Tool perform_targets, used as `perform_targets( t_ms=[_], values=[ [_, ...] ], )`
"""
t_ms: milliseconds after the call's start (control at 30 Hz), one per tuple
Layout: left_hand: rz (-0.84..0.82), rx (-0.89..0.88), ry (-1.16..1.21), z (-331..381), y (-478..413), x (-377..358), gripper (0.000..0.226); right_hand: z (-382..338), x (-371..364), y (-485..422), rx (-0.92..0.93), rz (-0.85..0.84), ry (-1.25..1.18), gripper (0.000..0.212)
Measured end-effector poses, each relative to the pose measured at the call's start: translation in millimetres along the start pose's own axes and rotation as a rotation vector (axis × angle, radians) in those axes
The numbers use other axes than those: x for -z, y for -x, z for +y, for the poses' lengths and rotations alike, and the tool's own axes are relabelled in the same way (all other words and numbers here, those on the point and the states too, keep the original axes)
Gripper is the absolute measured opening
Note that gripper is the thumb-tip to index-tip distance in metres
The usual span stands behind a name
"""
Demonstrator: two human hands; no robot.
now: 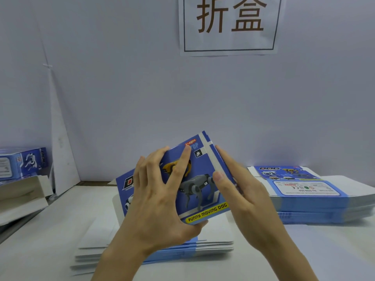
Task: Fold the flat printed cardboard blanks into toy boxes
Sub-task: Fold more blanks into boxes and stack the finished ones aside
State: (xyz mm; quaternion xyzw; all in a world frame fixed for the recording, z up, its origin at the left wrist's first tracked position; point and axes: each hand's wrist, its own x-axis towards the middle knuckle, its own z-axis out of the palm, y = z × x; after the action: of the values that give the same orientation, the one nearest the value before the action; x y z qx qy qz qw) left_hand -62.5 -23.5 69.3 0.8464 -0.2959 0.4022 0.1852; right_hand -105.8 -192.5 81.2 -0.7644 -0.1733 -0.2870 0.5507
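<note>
A blue printed toy box (199, 187) with robot dogs and the words "FUNNY MOVING DOG" is held tilted above the table, partly folded into shape. My left hand (160, 197) grips it, fingers spread over the printed front and thumb under the lower edge. My right hand (233, 183) presses with straight fingers against the box's right side panel. Beneath the hands lies a small stack of flat blanks (154, 252), white side up.
A thick pile of flat printed blanks (306, 195) lies on the white table at the right. At the far left stand folded boxes (24, 163) with an open white flap. A paper sign (229, 25) hangs on the wall behind.
</note>
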Motion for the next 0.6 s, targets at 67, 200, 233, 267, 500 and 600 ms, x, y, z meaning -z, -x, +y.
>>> perform_targets(
  t_ms=[67,200,233,267,500,600],
  values=[
    [-0.015,0.004,0.000,0.8,0.8,-0.2,0.112,1.1,-1.0,1.4,0.018,-0.020,0.030,0.059],
    [-0.036,0.015,-0.032,-0.9,1.0,0.8,0.114,3.3,-5.3,2.7,0.023,-0.129,-0.084,0.073],
    [-0.032,0.013,-0.040,-1.6,0.5,1.6,0.113,3.6,-5.7,2.7,0.023,-0.147,-0.108,0.075],
    [-0.024,0.010,-0.045,-1.9,-0.1,2.6,0.113,3.8,-5.9,2.3,0.026,-0.155,-0.128,0.077],
    [0.033,0.003,-0.008,3.0,-1.9,5.4,0.114,2.5,-7.6,2.4,0.102,-0.094,0.028,0.075],
    [0.036,-0.003,0.021,5.6,-2.3,6.0,0.112,-2.4,-5.3,3.0,0.134,-0.066,0.116,0.071]
  ],
)
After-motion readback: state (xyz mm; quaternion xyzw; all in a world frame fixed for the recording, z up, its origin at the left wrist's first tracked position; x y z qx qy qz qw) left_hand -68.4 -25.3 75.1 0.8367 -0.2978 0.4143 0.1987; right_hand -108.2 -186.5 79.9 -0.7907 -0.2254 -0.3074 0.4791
